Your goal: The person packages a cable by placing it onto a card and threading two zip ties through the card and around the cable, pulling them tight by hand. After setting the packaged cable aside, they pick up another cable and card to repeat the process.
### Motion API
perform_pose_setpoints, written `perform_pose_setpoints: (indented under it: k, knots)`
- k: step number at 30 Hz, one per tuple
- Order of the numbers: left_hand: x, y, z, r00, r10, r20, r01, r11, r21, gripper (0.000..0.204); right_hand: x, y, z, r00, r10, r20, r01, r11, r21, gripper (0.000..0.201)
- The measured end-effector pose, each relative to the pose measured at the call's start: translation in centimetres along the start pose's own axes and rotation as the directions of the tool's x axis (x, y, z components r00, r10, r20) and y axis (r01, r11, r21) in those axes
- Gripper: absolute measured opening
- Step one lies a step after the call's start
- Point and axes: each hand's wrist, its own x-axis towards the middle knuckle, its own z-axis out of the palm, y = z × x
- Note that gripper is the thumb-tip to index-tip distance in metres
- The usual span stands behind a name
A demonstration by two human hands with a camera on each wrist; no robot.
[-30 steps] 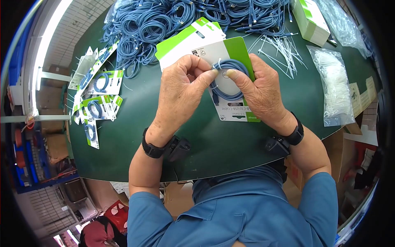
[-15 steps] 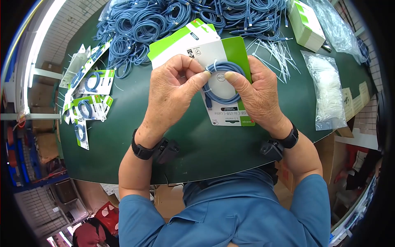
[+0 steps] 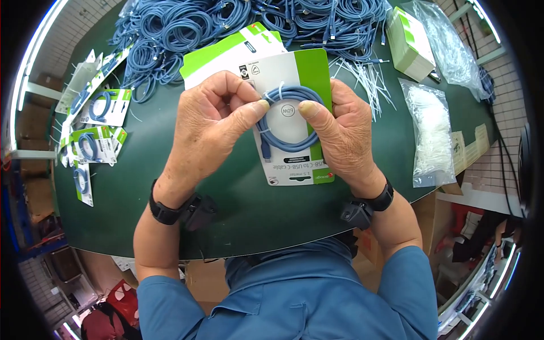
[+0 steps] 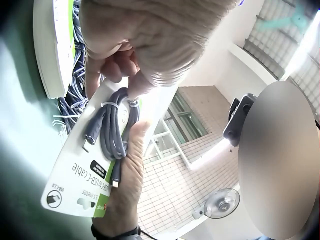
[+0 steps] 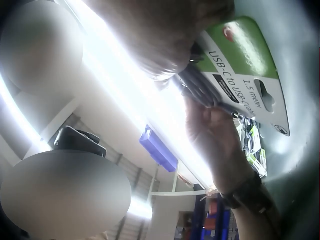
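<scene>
From the head view, I see a green-and-white card (image 3: 283, 129) held up between the person's hands over the green table (image 3: 238, 215), its print upside down to the wearer. A blue cable coil (image 3: 294, 148), bound with white ties, lies flat against its face. The left hand (image 3: 211, 116) has its fingers curled in, thumb and forefinger pinching the coil's upper left edge near a tie. The right hand (image 3: 348, 127) grips the card's right edge, thumb pressed over the coil, the other fingers partly hidden behind. To the right, a clear bag (image 3: 433, 127) is packed with white ties; loose white ties (image 3: 365, 82) lie near it, towards the cable heap (image 3: 181, 25). Another clear bag (image 3: 450, 42) lies further back; I can't make out its contents. At far left, finished-looking packs (image 3: 96, 109) each carry a coil.

In the left wrist view, the card hangs tilted below the left hand, the right thumb beside the coil, with two connectors (image 4: 116, 179) pointing towards the card's hole end.

In the right wrist view, the right hand is dark and close, the card jutting out from it; the left hand's fingertips are hidden.
</scene>
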Motion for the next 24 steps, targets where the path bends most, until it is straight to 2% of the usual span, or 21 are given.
perform_pose_setpoints:
  k: [1,4,5,8,9,12,13,16,20,24]
  knots:
    - [0.2,0.1,-0.2,1.0,0.007,0.007,-0.008,1.0,0.014,0.009,0.2,-0.1,-0.1,1.0,0.005,0.011,-0.005,1.0,-0.016,0.042]
    - [-0.5,-0.8,0.1,1.0,-0.006,0.006,0.006,1.0,0.012,0.008,-0.1,-0.1,0.0,0.999,0.027,0.038,-0.032,0.99,0.141,0.043]
    - [-0.7,-1.2,0.2,1.0,-0.026,0.005,0.026,1.0,0.009,0.008,-0.2,0.2,0.0,0.998,0.031,0.049,-0.037,0.991,0.126,0.043]
    - [0.1,-0.9,0.1,1.0,-0.017,-0.001,0.017,0.999,0.028,0.008,-0.1,0.9,0.4,0.989,-0.143,-0.047,0.139,0.988,-0.072,0.042]
    - [0.0,-1.1,0.2,1.0,-0.019,-0.015,0.02,0.999,0.042,0.008,0.1,0.7,0.9,0.986,-0.16,-0.042,0.157,0.985,-0.073,0.042]
    - [-0.2,-1.1,0.4,0.999,-0.022,-0.038,0.025,0.997,0.067,0.009,0.6,0.2,2.7,0.925,-0.251,-0.285,0.306,0.938,0.164,0.028]
    - [-0.2,-1.0,0.4,0.999,-0.031,-0.037,0.034,0.995,0.096,0.009,0.5,0.4,2.4,0.924,-0.258,-0.284,0.311,0.937,0.16,0.028]
    - [-0.3,-0.9,0.6,0.998,-0.052,-0.036,0.056,0.988,0.142,0.01,0.1,1.4,0.9,0.945,-0.308,-0.114,0.287,0.943,-0.168,0.031]
    - [-0.4,-0.9,0.7,0.998,-0.042,-0.048,0.048,0.989,0.138,0.009,0.3,2.4,1.0,0.914,-0.366,-0.178,0.341,0.927,-0.154,0.022]
    - [-0.5,-0.9,0.7,0.998,-0.057,-0.039,0.063,0.986,0.154,0.009,0.7,2.9,0.8,0.902,-0.408,-0.145,0.379,0.906,-0.19,0.018]
